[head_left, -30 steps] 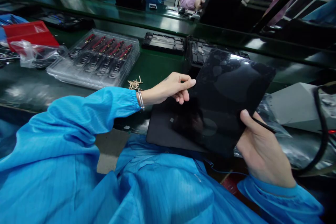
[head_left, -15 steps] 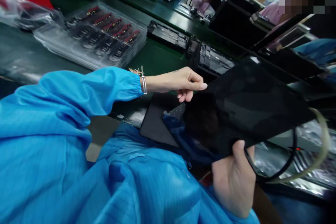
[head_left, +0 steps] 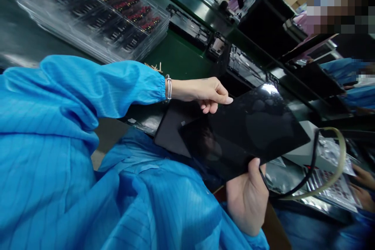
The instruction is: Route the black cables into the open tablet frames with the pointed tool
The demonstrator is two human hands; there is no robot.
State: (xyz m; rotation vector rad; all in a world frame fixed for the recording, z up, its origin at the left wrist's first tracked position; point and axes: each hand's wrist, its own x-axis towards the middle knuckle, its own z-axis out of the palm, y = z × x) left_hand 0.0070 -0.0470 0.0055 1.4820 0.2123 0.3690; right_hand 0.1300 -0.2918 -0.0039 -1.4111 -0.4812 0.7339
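A glossy black screen panel (head_left: 243, 133) is held tilted above my lap, with smudges and a bright reflection on its surface. My left hand (head_left: 212, 94), a silver bracelet at its wrist, has thumb and finger pinched at the panel's upper left edge, the other fingers curled under. At the near lower edge, my right hand (head_left: 249, 195) grips the panel with the thumb on its face; the fingers behind are hidden. A matte black flat piece (head_left: 172, 131) lies beneath the panel's left corner, partly covered.
Clear plastic trays (head_left: 96, 27) with red and black parts are stacked at upper left. Black frame-like units (head_left: 240, 66) stand behind the panel. A black cable (head_left: 313, 168) and a pale tube (head_left: 341, 152) loop at right. Co-workers' hands (head_left: 363, 187) show at the right edge.
The panel's right end has come left and lower in view, and its face catches more light. My right hand has shifted left with it. My left hand still pinches the edge.
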